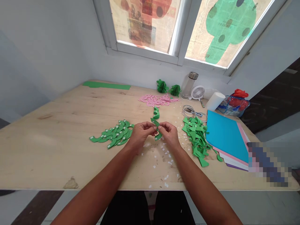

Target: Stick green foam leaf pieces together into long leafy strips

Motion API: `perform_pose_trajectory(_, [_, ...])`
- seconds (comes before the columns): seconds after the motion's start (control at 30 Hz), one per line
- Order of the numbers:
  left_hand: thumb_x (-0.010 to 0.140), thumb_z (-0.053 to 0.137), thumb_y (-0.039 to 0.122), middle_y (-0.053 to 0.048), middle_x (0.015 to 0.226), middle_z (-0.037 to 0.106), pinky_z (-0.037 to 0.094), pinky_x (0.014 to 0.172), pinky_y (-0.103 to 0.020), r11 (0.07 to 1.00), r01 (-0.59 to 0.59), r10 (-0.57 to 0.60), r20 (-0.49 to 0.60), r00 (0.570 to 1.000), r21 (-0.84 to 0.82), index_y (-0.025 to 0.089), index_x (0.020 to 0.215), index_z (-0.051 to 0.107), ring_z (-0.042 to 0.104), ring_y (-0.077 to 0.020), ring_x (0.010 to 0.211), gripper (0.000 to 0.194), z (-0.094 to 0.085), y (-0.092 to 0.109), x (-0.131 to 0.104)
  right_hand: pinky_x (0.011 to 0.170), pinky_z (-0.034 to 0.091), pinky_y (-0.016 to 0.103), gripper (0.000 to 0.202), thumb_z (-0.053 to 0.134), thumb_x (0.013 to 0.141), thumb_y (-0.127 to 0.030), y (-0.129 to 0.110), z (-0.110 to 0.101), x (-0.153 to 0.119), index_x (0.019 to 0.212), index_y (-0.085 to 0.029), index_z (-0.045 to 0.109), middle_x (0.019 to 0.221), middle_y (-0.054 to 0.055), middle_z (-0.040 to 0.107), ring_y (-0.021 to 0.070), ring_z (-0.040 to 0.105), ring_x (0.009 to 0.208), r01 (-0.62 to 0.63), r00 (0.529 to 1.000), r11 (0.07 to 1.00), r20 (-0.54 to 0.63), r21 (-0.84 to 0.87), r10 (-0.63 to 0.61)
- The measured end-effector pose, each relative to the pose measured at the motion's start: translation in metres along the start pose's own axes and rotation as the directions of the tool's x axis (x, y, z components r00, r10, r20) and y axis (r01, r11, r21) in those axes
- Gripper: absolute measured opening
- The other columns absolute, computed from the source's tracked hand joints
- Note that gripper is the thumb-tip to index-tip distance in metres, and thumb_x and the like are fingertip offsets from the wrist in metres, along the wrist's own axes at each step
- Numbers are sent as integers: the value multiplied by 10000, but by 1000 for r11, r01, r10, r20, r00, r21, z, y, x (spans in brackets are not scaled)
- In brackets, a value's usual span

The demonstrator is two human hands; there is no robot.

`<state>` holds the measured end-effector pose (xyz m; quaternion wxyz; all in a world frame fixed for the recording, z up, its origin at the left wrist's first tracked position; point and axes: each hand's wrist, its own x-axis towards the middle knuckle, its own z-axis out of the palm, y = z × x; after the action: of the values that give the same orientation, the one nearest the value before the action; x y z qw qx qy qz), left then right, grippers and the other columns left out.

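Between my two hands is a curved green foam piece (158, 136), gripped near its middle by the fingers of both. My left hand (144, 131) pinches it from the left, and my right hand (168, 131) from the right. Just beyond the fingertips stands a small stack of similar green curved pieces (156, 113). Left of my left hand lies a pile of green curved pieces (119, 134), many with small white squares on them. Tiny white paper bits (167, 153) are scattered on the wood beneath and around my right hand.
Right of my hands is a heap of green scraps (197, 137), beside scissors (201, 115) and blue sheets (225, 134). Farther back lie pink cutouts (157, 100), two green paper ornaments (161, 86), a bottle (188, 86), a small fan (197, 92) and a white roll (215, 100).
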<state>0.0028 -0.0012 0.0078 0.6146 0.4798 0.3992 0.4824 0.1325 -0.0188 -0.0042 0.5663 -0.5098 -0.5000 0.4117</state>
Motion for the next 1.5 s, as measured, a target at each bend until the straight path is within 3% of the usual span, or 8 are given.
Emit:
perform_pose_trajectory(0.7, [533,783,296,-21,549,636,441,553,-253,1000,26,-26,2,1000,-18,136,657,660,569,-133,529,237,0,0,0,488,367,214,140,653,646,-294,3,2,0,694,-169,615,607,-37,571,95,477,518,-89,995,980,-18,180,93])
perform_pose_trajectory(0.97, [510,787,303,-28,558,636,446,535,-256,992,-3,-8,-89,996,-127,126,666,645,589,-144,533,276,-5,0,4,536,385,212,123,636,669,-286,0,3,0,703,-170,615,629,-29,573,91,483,556,-86,996,981,25,176,83])
perform_pose_trajectory(1.27, [522,794,264,-23,588,645,448,549,-253,985,3,-15,-67,998,-173,126,677,646,592,-135,549,255,-6,1,4,518,391,213,117,659,632,-231,1,4,-1,670,-181,560,584,-41,559,91,497,531,-81,995,974,72,213,67])
perform_pose_trajectory(1.5, [529,794,282,-37,618,660,471,571,-265,977,42,-53,-46,998,-208,124,728,667,610,-149,577,285,-6,1,4,519,409,217,136,663,618,-257,-3,5,-1,664,-180,560,586,-37,558,97,504,541,-55,998,978,24,202,52])
